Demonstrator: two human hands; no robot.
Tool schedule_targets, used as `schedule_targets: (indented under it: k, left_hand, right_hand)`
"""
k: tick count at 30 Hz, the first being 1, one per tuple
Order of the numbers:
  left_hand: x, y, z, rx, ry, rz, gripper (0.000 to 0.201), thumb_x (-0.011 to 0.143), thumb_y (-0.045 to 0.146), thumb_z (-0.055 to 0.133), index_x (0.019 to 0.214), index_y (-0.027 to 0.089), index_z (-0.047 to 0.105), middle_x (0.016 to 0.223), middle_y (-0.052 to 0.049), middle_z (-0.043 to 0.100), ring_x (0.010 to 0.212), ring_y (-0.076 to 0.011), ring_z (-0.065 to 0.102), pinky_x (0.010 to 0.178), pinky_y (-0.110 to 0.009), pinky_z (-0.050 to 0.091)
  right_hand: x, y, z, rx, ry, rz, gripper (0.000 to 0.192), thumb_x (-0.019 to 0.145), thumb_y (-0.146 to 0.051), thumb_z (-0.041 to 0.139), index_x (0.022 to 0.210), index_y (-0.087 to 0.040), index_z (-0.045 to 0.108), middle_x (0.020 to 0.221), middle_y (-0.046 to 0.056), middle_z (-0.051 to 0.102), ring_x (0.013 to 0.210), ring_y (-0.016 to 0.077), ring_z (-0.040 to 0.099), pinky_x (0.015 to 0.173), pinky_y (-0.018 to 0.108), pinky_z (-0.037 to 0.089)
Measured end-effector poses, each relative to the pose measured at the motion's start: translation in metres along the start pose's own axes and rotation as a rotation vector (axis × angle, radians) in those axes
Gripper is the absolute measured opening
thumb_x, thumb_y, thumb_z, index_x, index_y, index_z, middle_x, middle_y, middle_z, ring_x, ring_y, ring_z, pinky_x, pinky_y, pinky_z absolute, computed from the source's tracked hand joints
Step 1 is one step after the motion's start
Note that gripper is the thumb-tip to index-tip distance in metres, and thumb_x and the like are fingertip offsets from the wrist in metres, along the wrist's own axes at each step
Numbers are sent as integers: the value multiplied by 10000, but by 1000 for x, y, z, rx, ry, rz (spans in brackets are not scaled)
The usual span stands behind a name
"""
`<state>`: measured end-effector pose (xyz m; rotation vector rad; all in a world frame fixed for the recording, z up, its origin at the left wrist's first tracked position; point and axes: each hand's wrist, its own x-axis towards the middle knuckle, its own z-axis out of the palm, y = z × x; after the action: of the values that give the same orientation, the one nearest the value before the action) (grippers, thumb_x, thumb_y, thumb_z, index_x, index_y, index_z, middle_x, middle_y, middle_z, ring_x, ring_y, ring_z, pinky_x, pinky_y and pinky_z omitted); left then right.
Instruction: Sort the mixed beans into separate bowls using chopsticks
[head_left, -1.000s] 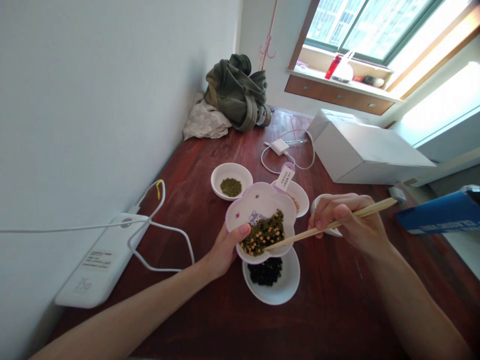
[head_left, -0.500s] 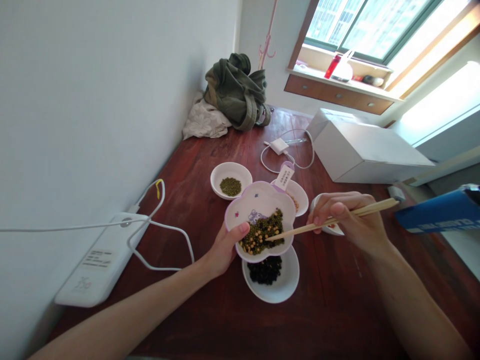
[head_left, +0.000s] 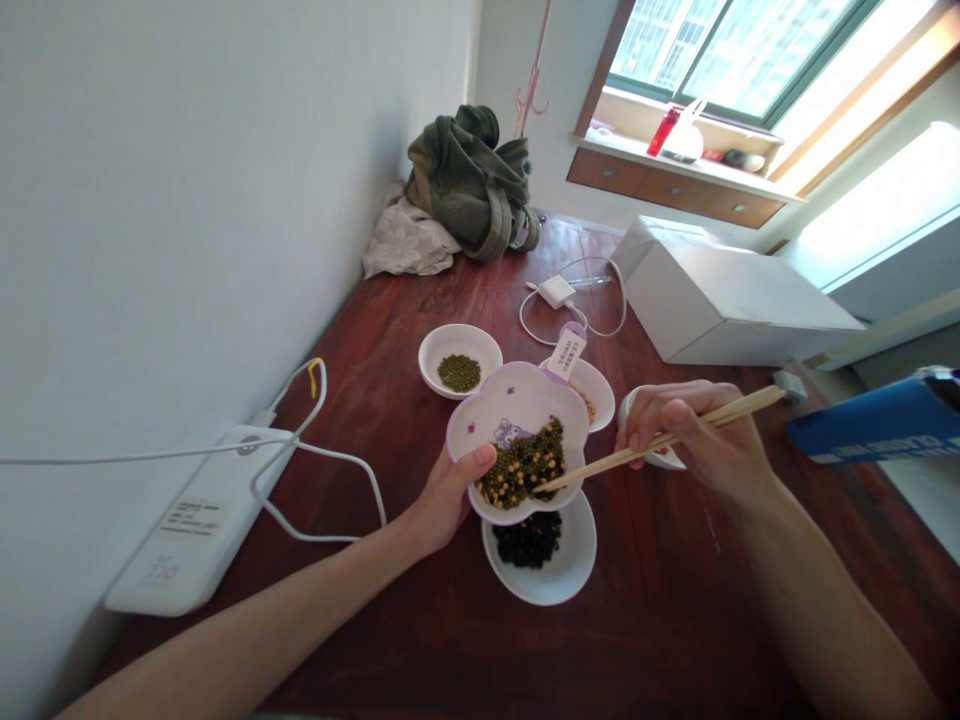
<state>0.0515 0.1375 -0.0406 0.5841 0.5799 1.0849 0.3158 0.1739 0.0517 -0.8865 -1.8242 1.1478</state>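
And here we are, both hands busy over the dark red-brown wooden tabletop (head_left: 637, 610)! The left hand (head_left: 442, 505) has a firm grip on the white flower-shaped bowl with a lilac rim (head_left: 487, 405), thumb hooked over the near-left edge, the other fingers mostly hidden beneath. On the other side, the right hand (head_left: 694, 430) is curled tight around the pair of pale wooden chopsticks (head_left: 600, 464), tips close together

Now look at the line! The chopsticks' long axis slopes from upper right down to the left, crossing the bowl's right-hand rim, with the tips right in the mixed heap of small dark-green and yellow beans (head_left: 525, 472). That heap fills the near half of the bowl; the far half is bare, printed white. From the right hand, the beans lie left and slightly nearer the wearer. The left hand is closer, thumb tip right by the heap's left edge, while the right reaches it only through the chopsticks

Just below in view, partly covered by the held bowl, a round white bowl (head_left: 577, 565) carries black pieces (head_left: 529, 543); whether the two bowls touch, I can't tell. Beyond, to the left, another small white bowl (head_left: 430, 368) holds green beans (head_left: 459, 373)
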Motion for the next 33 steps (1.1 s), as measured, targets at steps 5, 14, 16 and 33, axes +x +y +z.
schedule_targets:
  k: [5, 14, 16, 33]
  left_hand:
    - [0, 0, 0, 8, 0, 2, 725, 772, 547, 846, 1345, 130, 692, 1268, -169, 750, 1295, -425, 633, 1120, -538, 510]
    - [-1, 1, 1, -24, 7, 0, 809, 762, 528, 861, 1438, 151, 629, 1299, -165, 738, 1295, -424, 633, 1116, -539, 511]
    - [-1, 1, 1, -28, 14, -2, 822, 763, 525, 863, 1454, 155, 615, 1321, -164, 728, 1306, -425, 625, 1120, -535, 509]
    - [0, 2, 3, -8, 13, 0, 788, 772, 537, 844, 1422, 140, 642, 1272, -166, 749, 1280, -420, 643, 1106, -530, 520]
  right_hand:
    - [-1, 3, 1, 64, -3, 14, 475, 1029, -482, 583, 749, -156, 784, 697, 96, 723, 586, 199, 701, 482, 288, 544]
    - [-2, -1, 2, 67, 12, 21, 475, 1024, -496, 586, 745, -168, 786, 685, 88, 717, 569, 198, 691, 470, 294, 530]
    - [-3, -2, -1, 45, 7, 7, 470, 1028, -486, 581, 738, -179, 786, 683, 86, 719, 580, 200, 687, 481, 302, 530]
    - [2, -9, 3, -102, 2, -69, 481, 1020, -521, 585, 733, -191, 785, 681, 77, 730, 580, 195, 691, 531, 317, 535]
